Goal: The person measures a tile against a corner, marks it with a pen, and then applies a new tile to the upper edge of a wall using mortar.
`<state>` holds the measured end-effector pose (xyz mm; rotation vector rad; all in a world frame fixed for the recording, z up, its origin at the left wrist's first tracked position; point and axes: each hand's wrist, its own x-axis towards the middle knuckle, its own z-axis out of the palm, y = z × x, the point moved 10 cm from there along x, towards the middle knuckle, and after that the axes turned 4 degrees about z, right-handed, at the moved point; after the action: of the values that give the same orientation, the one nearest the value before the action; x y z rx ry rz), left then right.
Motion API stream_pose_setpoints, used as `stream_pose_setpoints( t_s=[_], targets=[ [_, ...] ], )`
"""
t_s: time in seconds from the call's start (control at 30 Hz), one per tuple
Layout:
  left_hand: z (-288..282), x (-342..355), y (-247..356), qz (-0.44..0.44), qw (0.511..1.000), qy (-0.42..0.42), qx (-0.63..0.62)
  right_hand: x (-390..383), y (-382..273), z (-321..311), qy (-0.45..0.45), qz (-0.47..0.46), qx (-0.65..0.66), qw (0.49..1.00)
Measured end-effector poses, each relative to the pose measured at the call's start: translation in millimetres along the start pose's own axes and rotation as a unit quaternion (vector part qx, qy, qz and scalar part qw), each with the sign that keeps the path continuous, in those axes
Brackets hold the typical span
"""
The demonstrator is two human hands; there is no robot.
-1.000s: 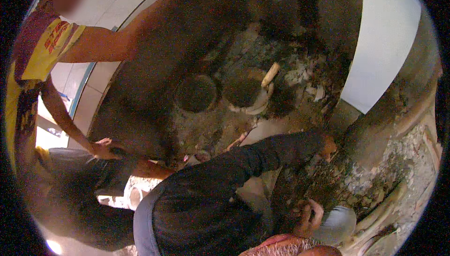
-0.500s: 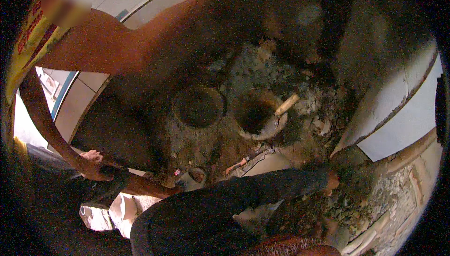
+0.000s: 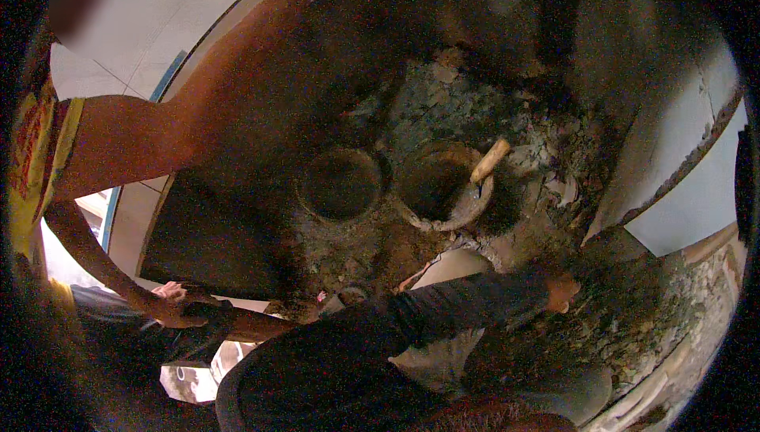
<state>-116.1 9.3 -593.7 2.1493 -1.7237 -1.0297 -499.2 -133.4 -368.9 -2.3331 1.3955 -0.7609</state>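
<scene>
Neither my left hand nor my right hand can be identified in view. A wooden-handled tool (image 3: 492, 157) rests at the rim of the right round pipe opening (image 3: 443, 222). A second dark round opening (image 3: 338, 187) sits just left of it, both in dirty rubble (image 3: 554, 183). Below them a crouching person's dark sleeve (image 3: 443, 301) reaches right to their hand (image 3: 562, 293), near the ground; what it holds is unclear. A standing person's arm (image 3: 127, 139) at the left stretches up to the top edge; their other hand (image 3: 170, 305) is low, near their leg.
A tiled wall (image 3: 150, 13) with a cut edge is at upper left, pale panels (image 3: 677, 202) at right, broken pale debris (image 3: 697, 329) at lower right. A light sheet piece (image 3: 451, 266) lies below the openings. Bright white objects (image 3: 190, 377) show at lower left.
The view has shifted, and the openings appear lower and further right than a second ago. The crouching person's raised fingers at the lower edge are no longer visible.
</scene>
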Motion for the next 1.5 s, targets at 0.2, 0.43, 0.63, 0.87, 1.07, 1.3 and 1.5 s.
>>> stream_pose_setpoints(
  t_s=[0.2, 0.43, 0.63, 0.87, 1.07, 1.3, 1.5],
  targets=[
    [1.2, 7.7, 0.9, -0.004, 1.0, -0.013, 0.006, -5.4, 21.5, 27.4, -0.005, 0.029, 0.006, 1.0],
    [2.1, 21.8, 2.7, -0.02, 1.0, -0.019, 0.013, -7.0, 50.2, 37.7, -0.001, 0.046, 0.02, 0.999],
    [3.1, 21.4, 6.9, -0.031, 0.999, -0.022, 0.022, -15.7, 69.1, 35.8, 0.003, 0.057, 0.022, 0.998],
    [-7.7, 28.4, 16.0, -0.033, 0.998, -0.03, 0.032, -20.4, 94.4, 32.3, 0.014, 0.076, 0.009, 0.997],
    [-4.3, 27.9, 11.3, -0.039, 0.998, -0.032, 0.039, -25.3, 108.2, 35.2, 0.023, 0.083, 0.001, 0.996],
    [-19.3, 21.6, 14.8, -0.035, 0.998, -0.027, 0.051, -46.8, 132.7, 24.7, 0.049, 0.108, -0.024, 0.993],
    [-17.4, 25.5, 44.1, 0.0, 0.998, -0.02, 0.061, -142.8, 225.8, -31.4, 0.105, 0.194, -0.13, 0.967]
  ],
)
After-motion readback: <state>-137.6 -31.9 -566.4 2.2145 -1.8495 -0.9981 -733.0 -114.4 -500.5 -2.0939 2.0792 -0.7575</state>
